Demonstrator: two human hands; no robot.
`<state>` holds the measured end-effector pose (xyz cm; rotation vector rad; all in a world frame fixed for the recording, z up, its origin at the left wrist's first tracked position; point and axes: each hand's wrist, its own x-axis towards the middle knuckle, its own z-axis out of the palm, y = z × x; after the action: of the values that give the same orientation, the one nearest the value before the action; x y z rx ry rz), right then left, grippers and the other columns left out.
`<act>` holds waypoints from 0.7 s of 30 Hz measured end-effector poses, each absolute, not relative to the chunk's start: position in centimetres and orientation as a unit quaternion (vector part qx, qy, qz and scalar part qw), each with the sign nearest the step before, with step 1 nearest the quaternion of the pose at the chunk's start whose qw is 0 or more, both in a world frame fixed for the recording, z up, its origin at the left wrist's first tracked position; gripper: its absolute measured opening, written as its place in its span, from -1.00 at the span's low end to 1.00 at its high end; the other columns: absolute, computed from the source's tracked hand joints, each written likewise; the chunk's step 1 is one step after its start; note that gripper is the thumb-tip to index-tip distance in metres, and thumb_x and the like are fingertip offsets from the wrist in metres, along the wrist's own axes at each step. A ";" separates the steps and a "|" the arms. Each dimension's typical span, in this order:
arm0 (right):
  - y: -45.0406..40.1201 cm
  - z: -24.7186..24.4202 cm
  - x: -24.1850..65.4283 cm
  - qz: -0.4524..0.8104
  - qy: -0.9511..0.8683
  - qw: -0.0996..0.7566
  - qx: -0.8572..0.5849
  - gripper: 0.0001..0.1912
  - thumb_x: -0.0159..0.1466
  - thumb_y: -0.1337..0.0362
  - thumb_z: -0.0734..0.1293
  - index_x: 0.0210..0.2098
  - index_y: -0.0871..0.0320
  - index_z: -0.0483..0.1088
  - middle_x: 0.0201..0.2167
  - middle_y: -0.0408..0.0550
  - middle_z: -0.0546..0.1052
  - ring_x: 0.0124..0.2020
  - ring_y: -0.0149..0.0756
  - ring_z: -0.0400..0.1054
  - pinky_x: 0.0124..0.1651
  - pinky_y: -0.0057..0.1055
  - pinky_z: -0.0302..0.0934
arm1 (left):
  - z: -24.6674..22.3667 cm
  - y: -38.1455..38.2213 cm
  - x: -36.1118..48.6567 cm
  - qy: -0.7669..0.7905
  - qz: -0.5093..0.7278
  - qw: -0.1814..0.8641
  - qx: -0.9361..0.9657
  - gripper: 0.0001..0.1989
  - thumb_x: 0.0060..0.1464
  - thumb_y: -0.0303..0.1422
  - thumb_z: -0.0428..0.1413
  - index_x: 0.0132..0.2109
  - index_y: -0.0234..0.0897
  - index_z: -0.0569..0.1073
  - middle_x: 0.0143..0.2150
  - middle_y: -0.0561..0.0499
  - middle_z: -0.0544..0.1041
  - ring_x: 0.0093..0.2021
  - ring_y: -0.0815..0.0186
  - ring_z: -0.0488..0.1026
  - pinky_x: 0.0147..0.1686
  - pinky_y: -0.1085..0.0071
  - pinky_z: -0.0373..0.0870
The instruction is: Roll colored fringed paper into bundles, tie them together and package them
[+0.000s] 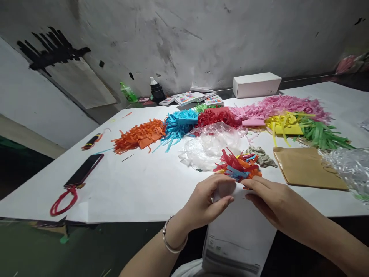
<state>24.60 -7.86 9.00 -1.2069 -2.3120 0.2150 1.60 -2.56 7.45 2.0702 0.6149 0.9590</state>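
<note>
My left hand [210, 198] is curled round the top of a white box [239, 234] that stands upright in front of me, with small print low on its side. At the box's upper end my right hand [272, 194] has its fingers pressed together on a bundle of mixed coloured paper strips [236, 169], red, blue, orange and yellow. Some strips stick out beyond both hands. The fingertips partly hide the box's opening. Just past the bundle lie a crumpled clear plastic bag [210, 144] and a greyish rag-like lump [262, 157].
Across the white table [144, 188] run piles of orange strips [138, 136], blue strips [180, 123], red strips [217, 117], pink strips [294, 105] and green strips [325, 134]. A brown paper bag [311, 167] lies right, a phone [83, 169] left, a white carton [256, 85] at the back.
</note>
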 end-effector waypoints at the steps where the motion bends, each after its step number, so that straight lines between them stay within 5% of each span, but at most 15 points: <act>1: -7.9 9.0 24.6 0.073 -0.854 0.253 -0.449 -0.71 0.42 0.40 0.13 0.07 0.14 0.32 -0.16 0.03 0.56 -0.26 -0.25 0.51 -0.25 -0.36 0.39 | 7.5 -2.6 1.7 0.242 0.374 0.379 0.811 -0.68 0.21 -0.38 0.17 0.10 -0.26 0.45 0.00 -0.20 0.57 -0.09 0.20 0.53 -0.14 0.33 0.50; 6: -7.3 9.9 24.3 0.123 -0.833 0.187 -0.505 -0.88 0.32 0.45 0.22 -0.25 0.09 0.30 -0.37 -0.14 0.49 -0.41 -0.31 0.40 -0.42 -0.42 0.19 | 7.7 -2.7 2.2 0.223 0.376 0.382 0.814 -0.68 0.18 -0.47 0.16 0.08 -0.25 0.44 -0.02 -0.16 0.58 -0.06 0.19 0.52 -0.01 0.26 0.45; 10: -6.3 11.3 24.8 0.245 -0.806 0.166 -0.513 -0.78 0.19 0.47 0.34 -0.42 0.08 0.21 -0.52 -0.26 0.38 -0.50 -0.41 0.25 -0.49 -0.51 0.04 | 7.7 -2.9 2.4 0.217 0.378 0.390 0.811 -0.64 0.14 -0.54 0.12 0.08 -0.24 0.44 -0.01 -0.15 0.57 -0.04 0.18 0.52 -0.02 0.27 0.45; 13: -5.9 11.9 25.7 0.354 -0.784 0.166 -0.482 -0.90 0.26 0.28 0.37 -0.37 0.09 0.36 -0.48 -0.25 0.42 -0.49 -0.42 0.26 -0.49 -0.53 0.06 | 7.4 -3.3 2.2 0.233 0.392 0.408 0.791 -0.60 0.13 -0.57 0.09 0.11 -0.21 0.44 0.00 -0.13 0.56 -0.04 0.19 0.51 -0.06 0.32 0.44; 16: -6.2 11.9 26.0 0.374 -0.779 0.149 -0.480 -0.70 0.37 0.12 0.27 -0.45 0.11 0.41 -0.53 -0.20 0.43 -0.53 -0.42 0.22 -0.51 -0.50 0.00 | 7.1 -4.0 2.1 0.261 0.411 0.477 0.732 -0.53 0.17 -0.47 0.16 0.21 -0.19 0.35 0.01 -0.14 0.54 -0.04 0.19 0.50 -0.14 0.38 0.45; 21: -7.6 11.5 25.5 0.361 -0.770 0.176 -0.496 -0.59 0.39 0.07 0.24 -0.52 0.12 0.38 -0.62 -0.20 0.34 -0.58 -0.43 0.12 -0.52 -0.48 -0.06 | 7.1 -4.5 2.4 0.335 0.398 0.591 0.617 -0.73 0.23 -0.20 0.18 -0.05 -0.29 0.52 -0.35 0.00 0.52 -0.44 0.38 0.41 -0.47 0.51 0.29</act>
<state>25.52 -7.64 11.53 -1.4049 -2.1810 1.0224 2.44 -4.47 7.09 1.4345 0.7789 0.9266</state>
